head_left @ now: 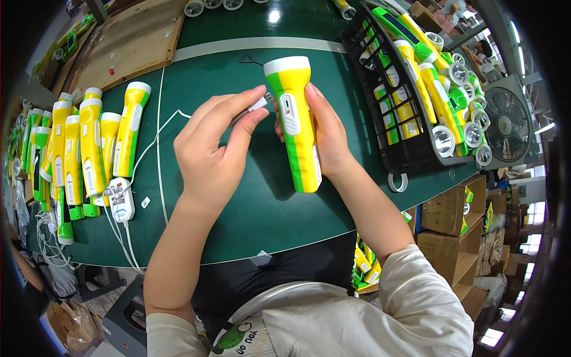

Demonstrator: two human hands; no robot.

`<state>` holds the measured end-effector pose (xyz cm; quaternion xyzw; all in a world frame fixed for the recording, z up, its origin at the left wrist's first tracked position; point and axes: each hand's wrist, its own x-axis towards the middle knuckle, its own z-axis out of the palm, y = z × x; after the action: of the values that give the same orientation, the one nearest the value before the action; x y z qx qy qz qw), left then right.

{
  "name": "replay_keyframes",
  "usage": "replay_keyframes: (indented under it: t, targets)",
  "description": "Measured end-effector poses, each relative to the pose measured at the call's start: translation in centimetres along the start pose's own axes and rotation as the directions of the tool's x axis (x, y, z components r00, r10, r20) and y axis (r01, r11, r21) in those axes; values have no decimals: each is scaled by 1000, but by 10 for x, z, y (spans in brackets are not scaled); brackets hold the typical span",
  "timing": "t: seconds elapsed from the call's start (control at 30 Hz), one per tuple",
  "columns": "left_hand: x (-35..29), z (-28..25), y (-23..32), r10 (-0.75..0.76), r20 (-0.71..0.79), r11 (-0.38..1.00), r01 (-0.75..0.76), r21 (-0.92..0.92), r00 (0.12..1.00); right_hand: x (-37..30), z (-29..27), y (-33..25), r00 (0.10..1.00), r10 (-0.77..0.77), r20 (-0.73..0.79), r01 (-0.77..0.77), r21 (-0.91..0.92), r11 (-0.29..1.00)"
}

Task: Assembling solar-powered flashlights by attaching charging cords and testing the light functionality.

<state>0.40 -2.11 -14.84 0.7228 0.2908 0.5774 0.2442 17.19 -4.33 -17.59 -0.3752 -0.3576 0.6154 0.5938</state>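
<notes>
My right hand (328, 128) is wrapped round a yellow and green flashlight (300, 149) with a white head, held over the green table with its head pointing away from me. A small port and a red dot show on the flashlight's pale side panel. Between the thumb and fingers of my left hand (217, 134) is the white plug of a charging cable (258, 106), its metal tip close to the flashlight but apart from it. The white cable trails left from my left hand toward a white power strip (122, 202).
Several yellow and green flashlights (90, 140) lie heaped at the left. A black plastic crate (410, 160) full of flashlights stands at the right, with a fan (504, 122) beyond it. A wooden board (128, 44) lies at the far left. Below the table's right edge are cardboard boxes (441, 211).
</notes>
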Motion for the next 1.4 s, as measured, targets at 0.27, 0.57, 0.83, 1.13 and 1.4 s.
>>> replay_keyframes:
  t: [0.27,0.57,0.83,1.13,1.4]
  targets:
    - [-4,5,-2,-159,96,971,173,-163,983,-9,7,-5,999,39,17,-38,-21,999]
    - [-2,3,-2,-190,150,968,211,-136,970,-7,9,-2,998,-52,-29,47,-151,987]
    - [-5,0,-4,-183,195,982,190,-15,963,-8,6,4,992,-113,62,125,-251,960]
    - [-8,6,-13,-132,183,991,131,18,974,-5,6,12,988,-124,92,149,-365,919]
    - [-1,7,-10,-114,153,992,120,-29,982,0,10,6,1000,-13,-13,13,-60,998]
